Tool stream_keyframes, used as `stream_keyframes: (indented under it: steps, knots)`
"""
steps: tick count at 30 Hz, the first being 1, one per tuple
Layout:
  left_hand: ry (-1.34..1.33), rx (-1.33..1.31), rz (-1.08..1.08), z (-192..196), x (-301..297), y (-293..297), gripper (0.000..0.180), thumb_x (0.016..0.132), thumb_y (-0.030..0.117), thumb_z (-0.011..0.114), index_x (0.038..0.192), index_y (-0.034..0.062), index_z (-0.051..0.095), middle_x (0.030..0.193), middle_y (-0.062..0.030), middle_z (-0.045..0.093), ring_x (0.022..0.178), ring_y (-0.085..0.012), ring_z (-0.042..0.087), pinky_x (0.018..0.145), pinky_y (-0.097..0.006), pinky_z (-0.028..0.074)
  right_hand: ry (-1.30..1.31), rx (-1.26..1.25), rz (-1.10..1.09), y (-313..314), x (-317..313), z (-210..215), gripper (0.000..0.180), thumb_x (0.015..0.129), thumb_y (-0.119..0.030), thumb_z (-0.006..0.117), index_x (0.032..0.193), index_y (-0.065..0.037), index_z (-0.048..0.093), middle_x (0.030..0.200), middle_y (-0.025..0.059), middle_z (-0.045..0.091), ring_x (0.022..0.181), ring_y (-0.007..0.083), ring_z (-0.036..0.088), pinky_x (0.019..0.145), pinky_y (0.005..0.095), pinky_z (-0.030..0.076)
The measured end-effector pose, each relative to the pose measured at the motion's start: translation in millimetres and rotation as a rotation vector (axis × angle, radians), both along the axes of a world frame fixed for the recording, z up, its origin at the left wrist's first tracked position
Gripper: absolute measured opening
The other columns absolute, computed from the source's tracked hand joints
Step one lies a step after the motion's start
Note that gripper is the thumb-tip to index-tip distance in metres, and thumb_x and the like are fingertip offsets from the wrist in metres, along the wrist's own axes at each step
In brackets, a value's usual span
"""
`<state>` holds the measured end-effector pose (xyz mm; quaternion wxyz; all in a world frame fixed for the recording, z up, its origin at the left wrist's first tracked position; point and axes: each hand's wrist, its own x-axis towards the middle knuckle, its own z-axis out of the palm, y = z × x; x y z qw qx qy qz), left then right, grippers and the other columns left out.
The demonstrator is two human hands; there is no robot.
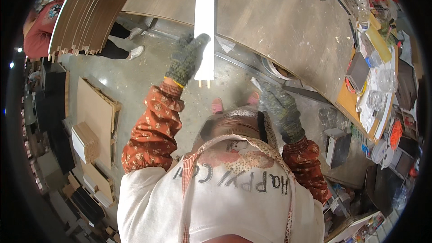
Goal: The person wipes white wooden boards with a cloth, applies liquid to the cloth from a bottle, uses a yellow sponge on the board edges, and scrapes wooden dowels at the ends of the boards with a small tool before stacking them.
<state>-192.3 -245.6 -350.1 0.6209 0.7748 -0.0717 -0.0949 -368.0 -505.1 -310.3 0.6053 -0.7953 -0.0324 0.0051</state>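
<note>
A long, narrow white panel lies over the edge of the brown worktable, its near end sticking out towards me. Two small wooden dowels project from that end. My left hand, in a dark green-grey knit glove, grips the panel's left edge, with the thumb side over its white face. To the right of the panel and apart from it, my right hand wears a matching glove and is slightly blurred. Its fingers are closed around something small and pale that I cannot make out.
Upright brown panels with dowels stand at the upper left, beside a person in a red top. Bottles, tape and cloths clutter a side bench at right. Boards on a pallet lie on the floor at left.
</note>
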Motion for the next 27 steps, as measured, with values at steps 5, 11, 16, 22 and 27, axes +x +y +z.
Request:
stream_keyframes:
  steps: [5,11,16,22,27]
  knots:
    - [-0.027,0.639,0.015,51,33,-13,0.053,0.082,0.046,0.068,0.106,-0.0008,0.058,0.092,-0.0142,0.062,0.077,-0.0213,0.06,0.073,-0.033,0.049,-0.181,-0.22,0.041,17,7,-12,0.032,0.083,-0.001,0.061,0.115,-0.001,0.06,0.112,0.0138,0.062,0.096,0.0292,0.062,0.082,0.0359,0.052]
    - [-0.756,1.072,-0.188,42,109,-21,0.046,0.085,0.047,0.063,0.107,0.0065,0.061,0.104,-0.0144,0.063,0.091,-0.0266,0.064,0.079,-0.042,0.052,-0.454,-0.386,-0.034,40,36,-23,0.03,0.079,0.001,0.062,0.109,-0.001,0.061,0.114,0.0136,0.062,0.096,0.0297,0.062,0.08,0.0362,0.052]
    - [-0.899,0.869,-0.073,16,127,-37,0.061,0.092,0.051,0.048,0.14,0.0138,0.04,0.143,-0.0149,0.04,0.135,-0.0335,0.033,0.111,-0.051,0.022,-0.264,-0.215,-0.023,63,57,-40,0.032,0.074,-0.001,0.064,0.106,-0.002,0.062,0.119,0.0131,0.06,0.096,0.0285,0.06,0.08,0.0368,0.051]
    - [-0.798,0.88,-0.151,23,125,-35,0.074,0.089,0.047,0.053,0.144,0.0045,0.03,0.145,-0.0276,0.03,0.136,-0.0411,0.028,0.112,-0.052,0.017,-0.383,-0.383,-0.046,78,78,-39,0.026,0.086,-0.004,0.059,0.112,-0.001,0.061,0.112,0.0144,0.06,0.097,0.0312,0.058,0.083,0.0407,0.048]
    - [-0.812,0.844,-0.148,25,124,-34,0.072,0.089,0.045,0.056,0.143,0.0033,0.033,0.144,-0.0283,0.032,0.135,-0.0418,0.029,0.111,-0.052,0.019,-0.415,-0.56,-0.056,85,81,-51,0.036,0.071,-0.007,0.065,0.107,-0.003,0.062,0.121,0.0092,0.059,0.089,0.0251,0.059,0.075,0.0359,0.049]
